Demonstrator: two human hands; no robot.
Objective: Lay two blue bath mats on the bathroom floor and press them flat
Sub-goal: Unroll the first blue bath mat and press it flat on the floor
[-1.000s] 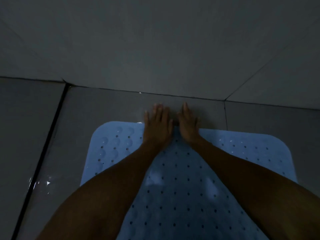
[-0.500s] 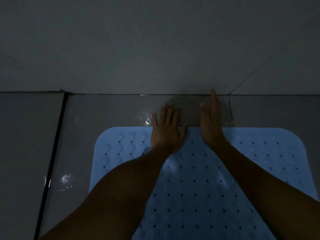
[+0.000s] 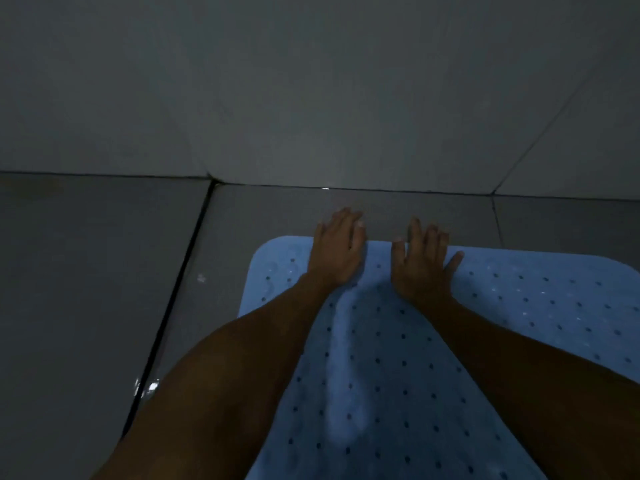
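Blue bath mat (image 3: 398,358), 1 in view, spread on grey floor tiles (image 3: 104,271) just short of the wall (image 3: 311,98), far edge parallel to it. Left hand (image 3: 337,249) and right hand (image 3: 420,263), 2 in all, laid palm-down side by side on that far edge, fingers straight and spread, tips reaching onto bare tile, gripping nothing; placement judged suited to pressing the edge flat. Pale raised crease between the forearms, not yet flattened. Second mat not visible.
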